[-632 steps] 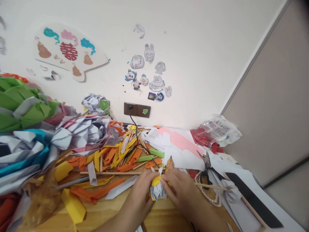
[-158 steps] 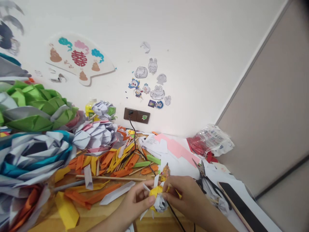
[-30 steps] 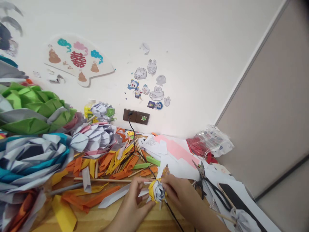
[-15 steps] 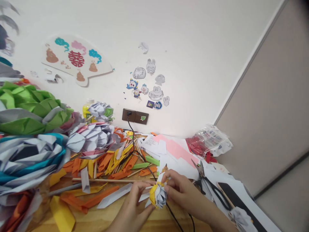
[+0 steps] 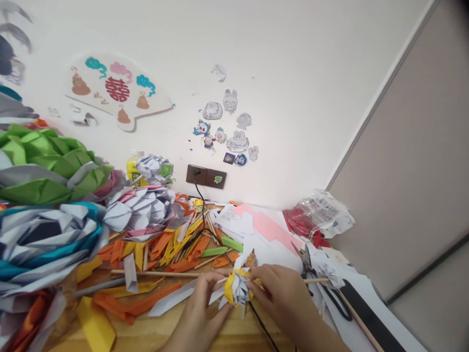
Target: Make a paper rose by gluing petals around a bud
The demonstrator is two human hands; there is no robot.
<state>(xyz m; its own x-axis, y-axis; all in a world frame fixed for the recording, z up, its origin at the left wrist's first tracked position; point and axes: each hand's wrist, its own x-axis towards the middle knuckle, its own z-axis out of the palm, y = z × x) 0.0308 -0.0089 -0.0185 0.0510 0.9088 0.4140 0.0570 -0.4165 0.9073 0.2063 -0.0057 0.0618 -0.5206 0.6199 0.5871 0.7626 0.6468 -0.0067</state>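
Note:
A small folded-paper flower (image 5: 240, 288), white in the middle with yellow petals at its edge, is between my two hands above the wooden table. My left hand (image 5: 201, 310) grips its left side between thumb and fingers, with white paper points sticking out there. My right hand (image 5: 287, 298) pinches the right side; its fingertips partly cover the petals. A thin wooden stick (image 5: 317, 280) comes out from behind my right hand and carries a crumpled white paper bud (image 5: 332, 275) at its far end. Whether that hand also holds the stick is hidden.
Large paper flowers, one green (image 5: 54, 164) and one blue and white (image 5: 47, 239), crowd the left. Orange and yellow folded strips (image 5: 128, 305) and sticks cover the table. Scissors (image 5: 339, 303), a black cable (image 5: 262, 325) and a plastic bag (image 5: 324, 215) lie nearby.
The white bud has moved from the lower right up and left, near the scissors, and its stick now shows beside my right hand. My right hand has turned, its back more to view.

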